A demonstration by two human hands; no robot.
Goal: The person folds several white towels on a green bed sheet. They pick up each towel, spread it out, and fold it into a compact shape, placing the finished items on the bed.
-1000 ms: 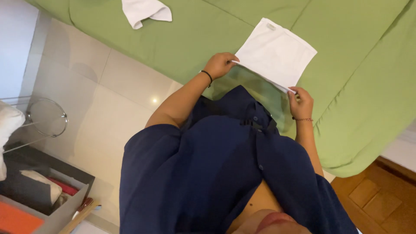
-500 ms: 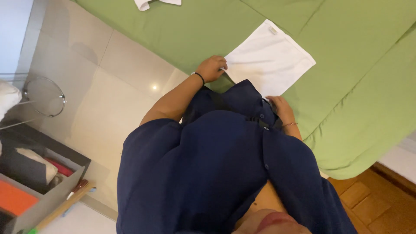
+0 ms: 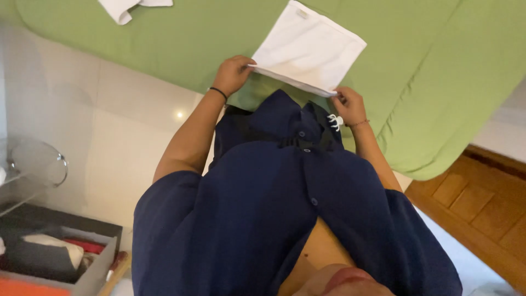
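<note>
A folded white cloth (image 3: pixel 309 49) lies on a bed with a green sheet (image 3: pixel 427 66). My left hand (image 3: pixel 233 74) pinches the cloth's near left corner, a dark band on its wrist. My right hand (image 3: pixel 346 104) pinches the near right corner, a thin red cord on that wrist. The near edge of the cloth is lifted slightly between both hands. My dark blue shirt fills the lower middle of the view and hides the bed's edge beneath it.
A second crumpled white cloth (image 3: pixel 129 6) rests on the sheet at the top left. Pale floor tiles (image 3: pixel 126 115) lie to the left, wooden flooring (image 3: pixel 482 214) to the right. A grey box (image 3: pixel 60 255) with small items sits at lower left, beside a glass surface (image 3: pixel 33 164).
The view has shifted and my hands have drawn apart along the cloth's near edge. My right hand, tucked against my shirt before, now grips the right corner.
</note>
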